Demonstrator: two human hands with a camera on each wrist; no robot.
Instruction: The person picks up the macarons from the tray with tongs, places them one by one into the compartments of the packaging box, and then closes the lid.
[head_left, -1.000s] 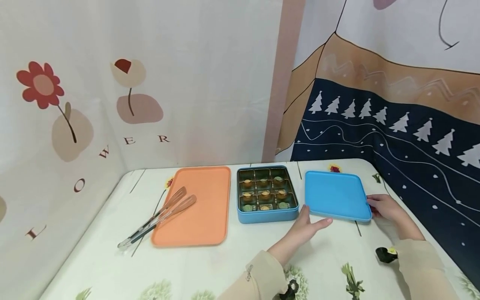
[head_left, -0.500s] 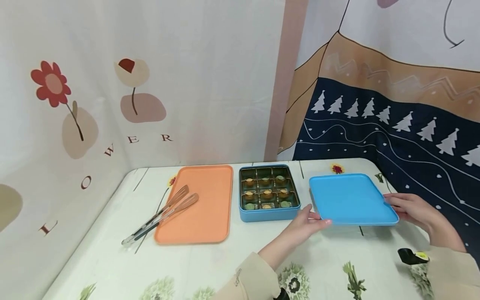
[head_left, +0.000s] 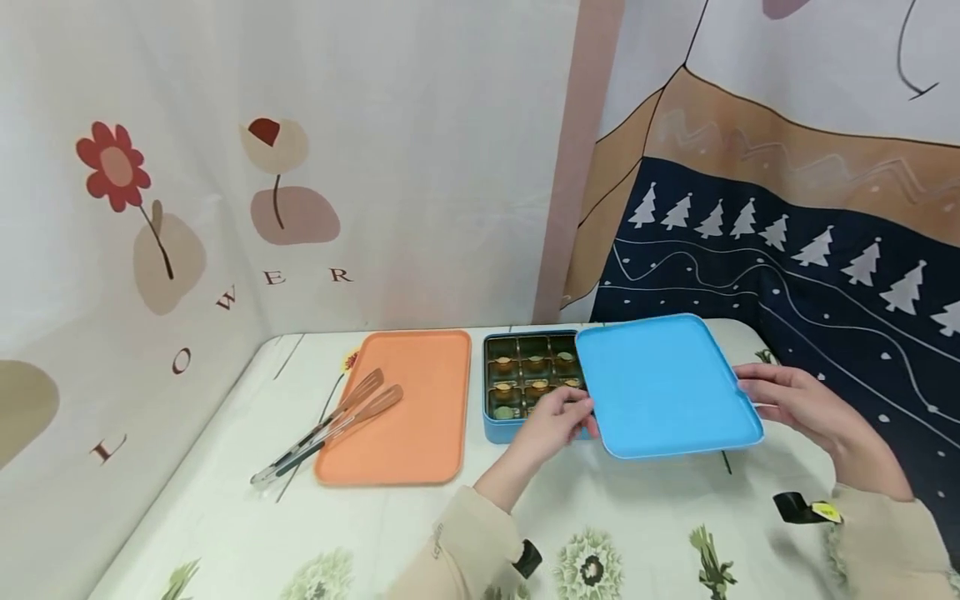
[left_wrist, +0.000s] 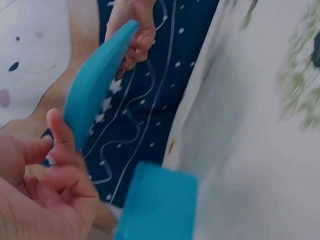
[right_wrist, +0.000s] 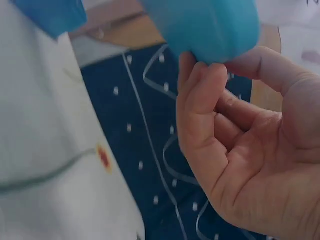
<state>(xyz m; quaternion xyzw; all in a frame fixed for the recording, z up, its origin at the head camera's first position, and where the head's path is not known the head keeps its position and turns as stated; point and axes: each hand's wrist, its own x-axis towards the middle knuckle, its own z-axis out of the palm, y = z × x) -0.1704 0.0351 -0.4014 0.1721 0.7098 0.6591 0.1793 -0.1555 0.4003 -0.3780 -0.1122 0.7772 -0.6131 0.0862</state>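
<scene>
A light blue lid (head_left: pixel 667 387) is held up in the air, tilted, overlapping the right part of a blue tin box (head_left: pixel 504 431) in the head view. My right hand (head_left: pixel 813 408) grips the lid's right edge, thumb on one side and fingers on the other. At the lid's left edge my left hand (head_left: pixel 551 425) holds it with bent fingers, in front of the box. Inside the box a dark divided insert (head_left: pixel 525 369) carries small round pieces in gold and green. The right wrist view shows the lid (right_wrist: pixel 215 30) between thumb and fingertips.
Left of the box lies an orange tray (head_left: pixel 423 417). Tongs (head_left: pixel 326 433) with brown tips rest across its left edge, handle end on the flowered tablecloth (head_left: pixel 420 533). Printed curtains (head_left: pixel 450 167) stand behind and beside the table.
The lid has risen off the table and shifted left toward the box, now covering part of it from view. My left hand has moved left with the lid's edge.
</scene>
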